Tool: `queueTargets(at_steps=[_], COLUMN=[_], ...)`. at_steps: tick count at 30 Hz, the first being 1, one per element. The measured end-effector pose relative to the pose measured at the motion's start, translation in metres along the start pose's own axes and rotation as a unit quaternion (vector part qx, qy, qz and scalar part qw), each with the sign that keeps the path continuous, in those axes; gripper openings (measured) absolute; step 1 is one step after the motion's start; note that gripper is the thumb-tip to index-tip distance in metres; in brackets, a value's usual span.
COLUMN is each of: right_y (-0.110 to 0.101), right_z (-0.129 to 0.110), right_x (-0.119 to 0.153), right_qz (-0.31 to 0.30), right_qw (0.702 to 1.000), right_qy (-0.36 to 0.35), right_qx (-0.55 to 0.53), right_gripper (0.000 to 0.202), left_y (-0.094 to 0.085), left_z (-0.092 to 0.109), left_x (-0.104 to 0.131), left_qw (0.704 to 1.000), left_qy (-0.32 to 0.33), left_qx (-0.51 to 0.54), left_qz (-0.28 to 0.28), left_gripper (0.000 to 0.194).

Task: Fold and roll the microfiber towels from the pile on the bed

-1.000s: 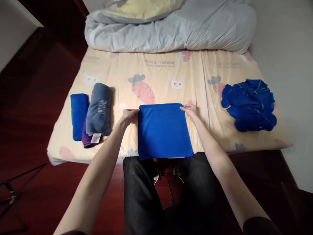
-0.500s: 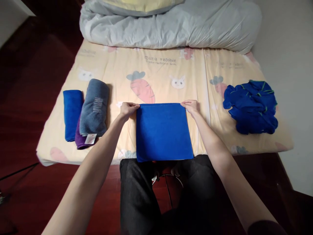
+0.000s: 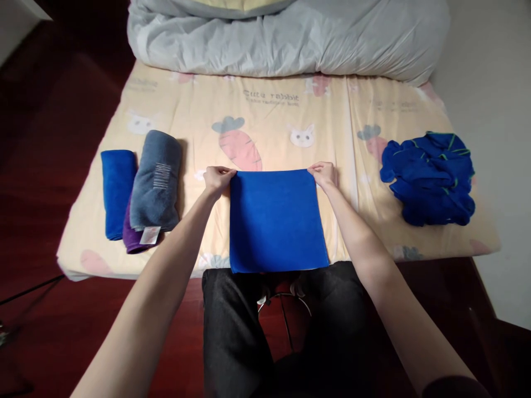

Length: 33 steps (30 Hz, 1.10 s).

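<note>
A blue towel (image 3: 276,221) lies spread as a smooth square at the bed's front edge, its near side reaching just past the edge above my knees. My left hand (image 3: 219,180) pinches its far left corner between thumb and fingers. At the far right corner, my right hand (image 3: 323,174) pinches the cloth the same way. The towel's far side runs nearly straight between both hands.
On the left lie a rolled blue towel (image 3: 119,193), a grey towel (image 3: 155,179) and a purple towel (image 3: 135,240) partly beneath it. A crumpled blue cloth pile (image 3: 433,179) with green edging sits right. A grey quilt (image 3: 290,41) spans the back of the patterned bed (image 3: 274,130).
The towel's far edge has risen slightly away from me in both hands, and the fold line along it no longer shows. The view has shifted a little.
</note>
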State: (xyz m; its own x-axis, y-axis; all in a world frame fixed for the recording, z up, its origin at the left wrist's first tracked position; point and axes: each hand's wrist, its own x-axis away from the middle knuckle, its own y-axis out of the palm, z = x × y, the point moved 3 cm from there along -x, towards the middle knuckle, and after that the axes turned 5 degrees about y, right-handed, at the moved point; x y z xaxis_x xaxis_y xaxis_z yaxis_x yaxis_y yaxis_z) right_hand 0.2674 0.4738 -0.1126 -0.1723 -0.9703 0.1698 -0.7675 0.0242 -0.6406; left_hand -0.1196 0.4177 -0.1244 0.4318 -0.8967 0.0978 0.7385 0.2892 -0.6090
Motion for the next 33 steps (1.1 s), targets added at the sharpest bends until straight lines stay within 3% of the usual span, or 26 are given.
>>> queueTargets(at_steps=[2, 5, 10, 13, 16, 20, 24, 29, 33], right_y=[-0.002, -0.003, -0.002, -0.001, -0.002, -0.004, -0.002, 0.009, 0.031], right_z=[-0.003, -0.006, -0.009, -0.012, -0.014, -0.015, -0.017, -0.015, -0.017], right_x=[0.001, -0.003, -0.015, -0.016, -0.012, -0.008, -0.018, -0.046, -0.041], right_qz=[0.005, -0.019, -0.062, -0.082, -0.094, -0.065, -0.003, 0.067, 0.073], right_qw=[0.999, 0.996, 0.986, 0.984, 0.985, 0.989, 0.996, 0.991, 0.984], right_qy=[0.013, 0.013, 0.039, 0.051, 0.062, 0.082, 0.051, -0.001, -0.028], right_qx=[0.038, 0.088, 0.151, 0.152, 0.133, 0.1, 0.07, 0.113, 0.161], right_gripper=[0.006, 0.016, 0.033, 0.031, 0.03, 0.028, 0.022, 0.023, 0.047], left_y=[0.0, -0.001, -0.001, -0.001, -0.002, -0.006, -0.001, 0.023, 0.045], left_z=[-0.001, -0.001, 0.006, 0.016, 0.027, 0.035, 0.034, 0.039, 0.044], left_x=[-0.003, -0.01, -0.025, -0.029, -0.028, -0.024, -0.028, -0.043, -0.028], left_qw=[0.998, 0.991, 0.976, 0.962, 0.953, 0.963, 0.987, 0.99, 0.977], left_qy=[0.032, 0.066, 0.07, 0.087, 0.117, 0.119, 0.098, 0.138, 0.184], left_qx=[-0.048, -0.101, -0.147, -0.168, -0.18, -0.158, -0.087, -0.036, -0.091], left_qz=[-0.019, -0.053, -0.146, -0.198, -0.216, -0.183, -0.091, 0.009, 0.058], left_gripper=[0.026, 0.021, 0.025, 0.025, 0.024, 0.024, 0.024, 0.029, 0.042])
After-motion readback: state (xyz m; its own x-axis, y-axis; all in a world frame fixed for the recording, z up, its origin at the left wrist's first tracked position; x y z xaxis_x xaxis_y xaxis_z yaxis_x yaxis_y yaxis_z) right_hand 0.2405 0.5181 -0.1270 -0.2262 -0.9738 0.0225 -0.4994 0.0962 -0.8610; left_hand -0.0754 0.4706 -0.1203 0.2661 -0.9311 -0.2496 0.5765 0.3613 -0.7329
